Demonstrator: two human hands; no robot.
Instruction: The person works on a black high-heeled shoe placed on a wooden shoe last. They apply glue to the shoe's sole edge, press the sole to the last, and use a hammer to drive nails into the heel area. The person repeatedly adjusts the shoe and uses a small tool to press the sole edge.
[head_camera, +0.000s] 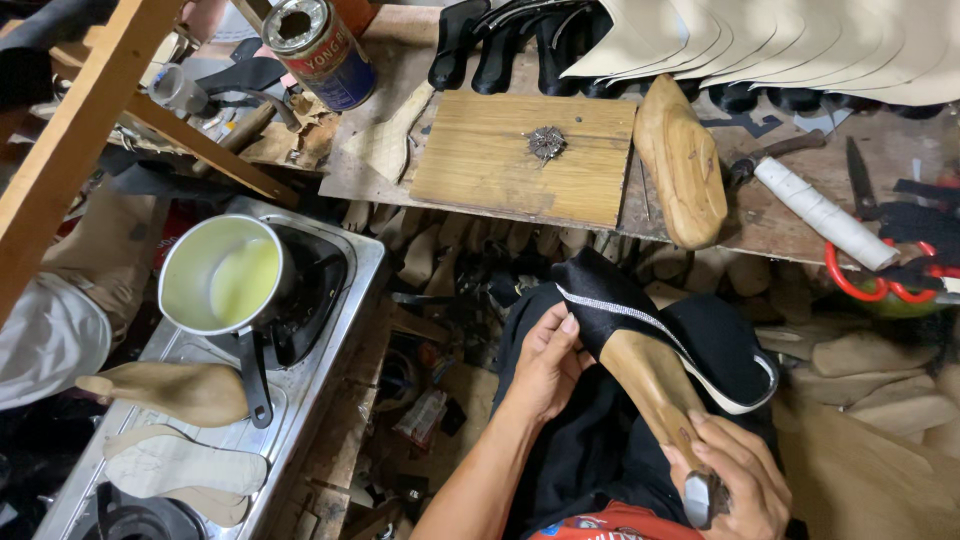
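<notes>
- The left hand (548, 362) is curled around the side of a black shoe upper (640, 320), fingers pressed together and thumb up against the fabric near a silver trim strip (640, 318) that runs along its edge.
- The upper is stretched over a wooden last (650, 385), held over the person's lap — below the front edge of the bench (780, 215), not resting on it.
- The right hand (728, 478) is closed around the lower end of the last, fingers wrapped tight; a small grey metal piece (700, 498) shows under the fingers, though what it is cannot be told.
- On the bench lies a second, bare wooden last (682, 160), just beside a rectangular wooden board (525, 155) with a small metal ornament (546, 143) on it.
- To the right of that last sit a white roll (825, 212) and red-handled pliers (868, 285); behind them, a row of beige sole pieces (760, 40) overlaps black shoe parts (500, 45).
- A tin can (318, 48) stands near the bench's back left corner.
- On the left, a steel stove (330, 330) carries a small pan (222, 275) of pale yellow liquid; another wooden last (170, 392) and a flat insole (185, 468) lie on the stove top — well apart from both hands.
</notes>
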